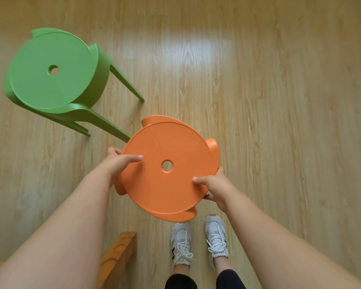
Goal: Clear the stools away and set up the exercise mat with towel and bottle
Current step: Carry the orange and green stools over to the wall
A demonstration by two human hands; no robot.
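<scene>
The person's left hand (118,161) and right hand (212,187) pinch the orange stool (167,184) by its seat edges, above the shoes. This looks like stool-clearing time. Next, it probably goes onto the green stool (50,86) nearby.

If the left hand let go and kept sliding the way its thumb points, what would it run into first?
The left hand points its thumb across the orange stool seat, so it would probably reach the centre hole first, then the right hand.

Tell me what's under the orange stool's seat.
Through the orange stool's centre hole, only wooden floor shows. Its legs are hidden by the seat. Left hand and right hand grip the rim.
</scene>
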